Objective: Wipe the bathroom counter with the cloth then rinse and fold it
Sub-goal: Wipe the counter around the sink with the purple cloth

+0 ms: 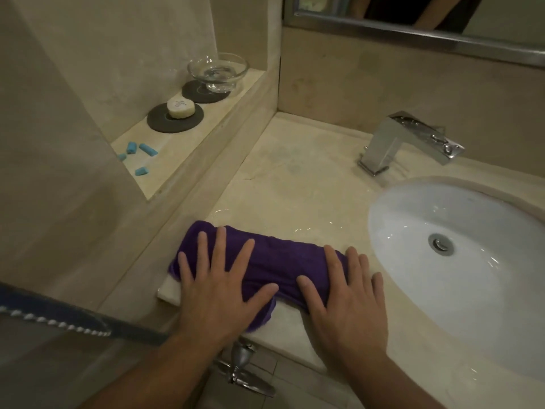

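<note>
A purple cloth (274, 258) lies folded into a long band on the beige stone counter (298, 184), near its front left corner. My left hand (218, 287) lies flat on the cloth's left part, fingers spread. My right hand (345, 293) presses flat on its right end, fingers apart, with the outer fingers resting on the counter beside the sink. Neither hand grips the cloth. The counter around the cloth looks wet and shiny.
A white oval sink (460, 261) with a metal drain is set into the counter on the right, and a square chrome faucet (404, 140) stands behind it. A side ledge on the left holds a glass dish (218, 69), a round soap (180, 108) and several blue pieces (138, 154). A mirror (413, 16) hangs above.
</note>
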### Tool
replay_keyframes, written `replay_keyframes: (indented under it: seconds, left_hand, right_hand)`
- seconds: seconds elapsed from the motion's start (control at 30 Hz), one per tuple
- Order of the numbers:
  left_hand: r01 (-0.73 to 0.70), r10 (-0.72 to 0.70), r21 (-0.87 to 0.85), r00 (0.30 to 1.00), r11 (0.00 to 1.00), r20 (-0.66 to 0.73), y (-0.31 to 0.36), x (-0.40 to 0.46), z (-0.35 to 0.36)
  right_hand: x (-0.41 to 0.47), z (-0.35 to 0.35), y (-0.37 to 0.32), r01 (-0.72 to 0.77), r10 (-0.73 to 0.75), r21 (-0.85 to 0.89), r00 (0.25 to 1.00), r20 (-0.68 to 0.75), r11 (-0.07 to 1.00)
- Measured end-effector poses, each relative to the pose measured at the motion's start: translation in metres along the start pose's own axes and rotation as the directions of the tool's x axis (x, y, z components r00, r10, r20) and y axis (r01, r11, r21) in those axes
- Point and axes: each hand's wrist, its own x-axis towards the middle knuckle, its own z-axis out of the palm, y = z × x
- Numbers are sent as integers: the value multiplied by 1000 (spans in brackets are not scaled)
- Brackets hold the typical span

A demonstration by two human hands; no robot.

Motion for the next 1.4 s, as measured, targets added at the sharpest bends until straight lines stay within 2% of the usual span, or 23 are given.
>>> replay_keyframes:
  seconds: [0.1,0.27,0.6,0.83,1.4]
  left_hand:
    - [-170,168,51,985,984,42,-13,17,1]
    - [-286,284,26,958,958,42,-26,44,-5]
    - [-284,285,-29,957,958,60,-22,72,-12]
    - [-276,276,-5,958,961,74,-14,105,-15]
    - [-239,241,-53,970,969,34,4,153,-13]
  right_hand:
    - [10,2,8,68,-67,-50,997,24,996]
    - [29,3,13,87,-85,-52,996,27,995]
    - [62,7,17,83,-77,-126,995,58,989]
    - [83,-9,9,39,-38,23,999,-14,999]
    - [151,-19,16,93,-94,42,995,31,995]
